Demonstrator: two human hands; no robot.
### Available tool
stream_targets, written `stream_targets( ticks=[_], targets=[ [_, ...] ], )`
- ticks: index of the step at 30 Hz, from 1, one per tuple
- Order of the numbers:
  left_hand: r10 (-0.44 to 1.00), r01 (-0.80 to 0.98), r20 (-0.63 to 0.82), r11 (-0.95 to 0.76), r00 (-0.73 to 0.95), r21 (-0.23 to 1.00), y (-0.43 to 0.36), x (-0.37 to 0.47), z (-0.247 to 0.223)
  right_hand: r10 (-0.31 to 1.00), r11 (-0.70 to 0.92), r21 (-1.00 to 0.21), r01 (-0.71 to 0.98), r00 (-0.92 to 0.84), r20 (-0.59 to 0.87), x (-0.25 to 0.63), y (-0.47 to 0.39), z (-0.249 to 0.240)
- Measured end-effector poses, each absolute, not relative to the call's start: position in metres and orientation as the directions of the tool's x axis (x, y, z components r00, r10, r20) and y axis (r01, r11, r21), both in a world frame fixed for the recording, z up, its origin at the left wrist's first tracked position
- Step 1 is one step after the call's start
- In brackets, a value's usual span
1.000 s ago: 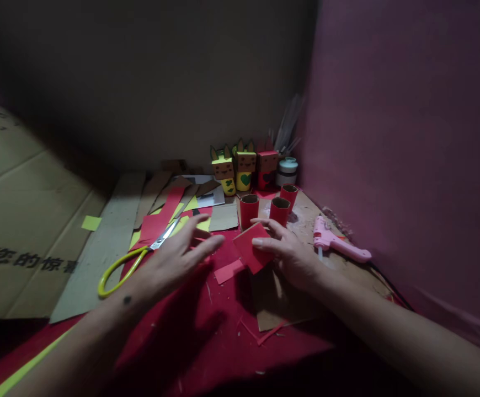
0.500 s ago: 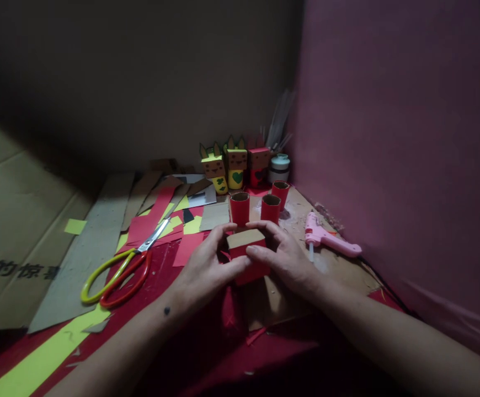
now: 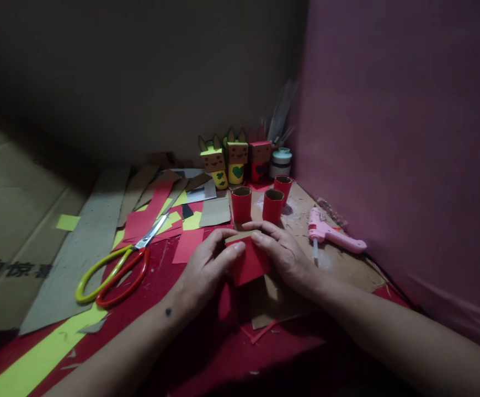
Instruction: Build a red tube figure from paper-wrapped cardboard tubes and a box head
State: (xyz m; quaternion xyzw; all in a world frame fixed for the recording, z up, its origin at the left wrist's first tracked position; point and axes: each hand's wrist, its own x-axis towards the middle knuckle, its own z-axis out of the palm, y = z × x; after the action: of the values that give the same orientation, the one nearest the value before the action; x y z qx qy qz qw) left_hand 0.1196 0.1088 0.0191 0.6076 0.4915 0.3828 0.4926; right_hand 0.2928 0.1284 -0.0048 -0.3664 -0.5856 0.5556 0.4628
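Between my two hands is a small red paper-covered cardboard box [image 3: 248, 262], its brown cardboard side facing up and its red side toward me. My left hand [image 3: 213, 262] grips it from the left, thumb on the near top edge. From the right my right hand [image 3: 283, 253] holds it, thumb on the top edge and fingers behind. Just beyond the hands stand red cardboard tubes, one at the left [image 3: 241, 207], one in the middle [image 3: 273, 207] and one further back [image 3: 283, 187]. The far fingertips are partly hidden by the box.
Scissors [image 3: 118, 270] with yellow and red handles lie at left among paper and cardboard scraps [image 3: 151, 204]. A pink glue gun [image 3: 333, 234] rests on the cardboard sheet [image 3: 351, 270] at right. Several eared figures [image 3: 237, 154] and a lidded jar [image 3: 281, 161] stand behind.
The box has tilted, so more of its red side faces me and less of its brown top shows. Both thumbs have shifted up to its top edge.
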Motion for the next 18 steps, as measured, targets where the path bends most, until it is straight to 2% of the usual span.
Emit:
stream_targets(
  ticks=[3, 10, 18],
  targets=[
    [0.98, 0.125, -0.053, 0.029, 0.194, 0.992, 0.11, 0.117, 0.019, 0.938, 0.098, -0.988, -0.118, -0.32, 0.131, 0.292, 0.131, -0.008],
    [0.982, -0.026, -0.013, 0.018, 0.19, 0.999, 0.117, 0.109, 0.009, 0.919, 0.072, -0.97, -0.232, -0.363, 0.155, 0.296, 0.135, -0.017],
    [0.972, -0.048, -0.065, 0.078, 0.225, 0.996, 0.117, 0.111, 0.005, 0.879, 0.143, -0.987, -0.066, -0.45, 0.158, 0.295, 0.129, -0.009]
  ],
)
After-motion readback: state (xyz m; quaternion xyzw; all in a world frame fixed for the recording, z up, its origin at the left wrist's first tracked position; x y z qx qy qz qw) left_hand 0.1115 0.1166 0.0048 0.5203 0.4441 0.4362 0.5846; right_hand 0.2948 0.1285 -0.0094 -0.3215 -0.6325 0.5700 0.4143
